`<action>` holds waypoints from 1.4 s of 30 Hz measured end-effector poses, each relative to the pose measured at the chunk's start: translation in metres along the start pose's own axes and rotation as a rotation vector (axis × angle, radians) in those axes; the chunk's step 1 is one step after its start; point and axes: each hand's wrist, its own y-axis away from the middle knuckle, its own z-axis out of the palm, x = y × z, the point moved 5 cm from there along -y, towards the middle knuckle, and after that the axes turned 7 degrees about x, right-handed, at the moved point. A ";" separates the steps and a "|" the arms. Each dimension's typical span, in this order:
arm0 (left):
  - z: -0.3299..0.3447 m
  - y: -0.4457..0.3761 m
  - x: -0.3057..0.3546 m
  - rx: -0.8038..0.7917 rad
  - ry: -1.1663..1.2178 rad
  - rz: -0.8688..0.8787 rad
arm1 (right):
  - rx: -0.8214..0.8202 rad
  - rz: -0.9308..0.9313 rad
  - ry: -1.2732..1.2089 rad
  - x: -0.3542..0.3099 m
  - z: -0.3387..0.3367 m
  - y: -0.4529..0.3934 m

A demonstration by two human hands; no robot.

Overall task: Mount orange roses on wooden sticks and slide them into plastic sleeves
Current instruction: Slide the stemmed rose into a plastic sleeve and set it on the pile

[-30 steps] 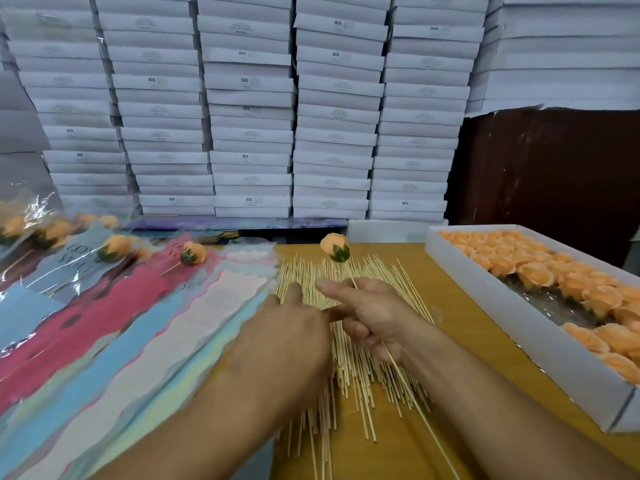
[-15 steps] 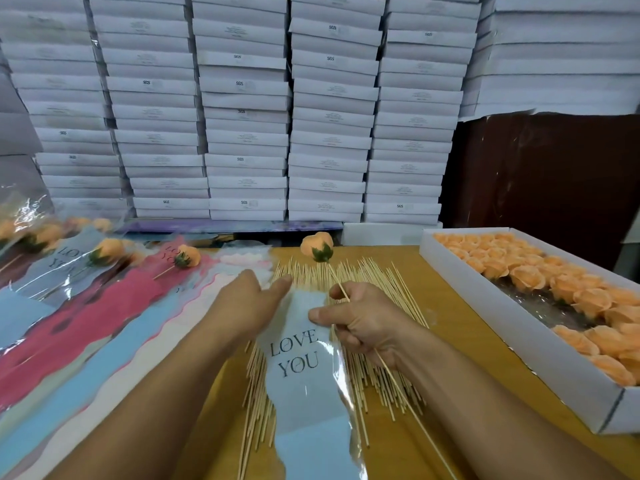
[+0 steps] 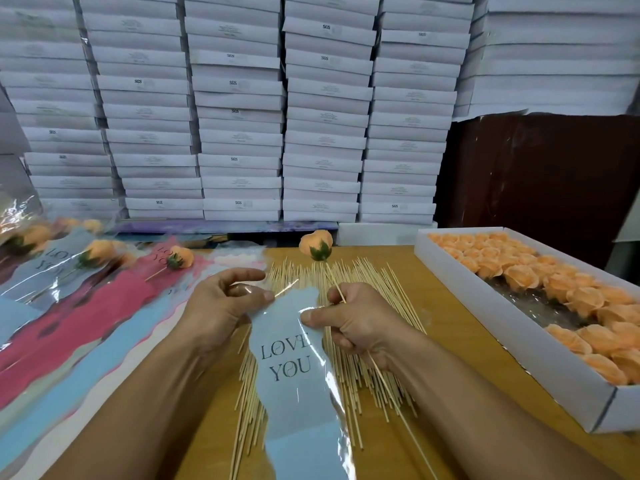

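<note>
- Your right hand (image 3: 349, 323) sits at centre frame, fingers curled round the wooden stick (image 3: 335, 285) that carries the mounted orange rose (image 3: 316, 244). The bloom points toward the top of the frame and the bare end trails to the lower right, likely so the tail goes in first.
- The same hand's thumb pins the right edge of the "LOVE YOU" plastic sleeve (image 3: 294, 372).
- Your left hand (image 3: 221, 306) pinches the clear top of the sleeve between thumb and fingers, apparently to part the two layers and open a mouth.
- The sleeve lies over the loose sticks (image 3: 377, 292) on the counter (image 3: 460, 344), below the rose.
- Spare sleeves (image 3: 86, 327) fan out at the left, finished roses (image 3: 97, 251) lie at upper left, and the box of roses (image 3: 512, 348) waits at the right, all within easy reach.
</note>
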 end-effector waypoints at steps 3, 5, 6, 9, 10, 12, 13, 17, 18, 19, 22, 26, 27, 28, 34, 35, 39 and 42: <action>-0.001 -0.001 0.001 -0.023 -0.089 0.071 | 0.011 0.000 0.008 -0.002 -0.001 0.000; -0.001 0.000 0.002 -0.041 -0.131 0.122 | 0.020 -0.007 0.001 -0.002 -0.001 0.000; 0.000 0.000 0.002 -0.056 -0.160 0.154 | 0.023 -0.010 0.001 -0.002 0.000 -0.001; 0.003 0.001 0.003 -0.090 -0.249 0.234 | 0.023 -0.013 0.011 -0.001 0.000 -0.002; 0.003 0.001 0.003 -0.102 -0.274 0.257 | 0.022 -0.014 0.013 -0.001 0.001 -0.002; 0.006 0.001 0.002 -0.131 -0.311 0.292 | 0.028 -0.014 0.016 0.000 0.000 -0.003; 0.006 0.001 0.002 -0.136 -0.319 0.308 | 0.032 -0.010 0.013 0.001 0.000 -0.003; 0.003 0.001 0.006 -0.100 -0.280 0.378 | 0.029 0.020 -0.032 0.003 -0.001 -0.005; 0.003 0.002 0.007 -0.094 -0.279 0.403 | 0.023 0.027 -0.041 0.004 -0.001 -0.005; 0.002 0.002 0.009 -0.090 -0.279 0.420 | 0.020 0.035 -0.046 0.004 -0.001 -0.004; -0.002 -0.001 0.007 -0.103 -0.244 0.406 | 0.022 0.055 -0.030 0.004 -0.002 -0.005; 0.001 0.004 0.008 -0.176 -0.101 0.352 | -0.005 0.065 0.008 0.006 -0.001 -0.006; 0.002 0.005 0.008 -0.202 -0.090 0.341 | -0.023 0.068 0.012 0.007 0.000 -0.006; 0.003 0.005 0.007 -0.225 -0.101 0.336 | -0.036 0.072 0.021 0.008 0.001 -0.007; 0.012 0.012 0.002 -0.419 -0.011 0.229 | 0.048 0.163 -0.228 0.011 -0.022 -0.024; 0.015 0.015 0.001 -0.463 0.027 0.200 | 0.060 0.168 -0.269 0.011 -0.025 -0.027; 0.026 0.026 -0.002 -0.644 0.047 0.113 | 0.022 0.210 -0.296 0.016 -0.028 -0.031; 0.032 0.034 -0.006 -0.747 0.025 0.047 | -0.029 0.240 -0.300 0.019 -0.027 -0.035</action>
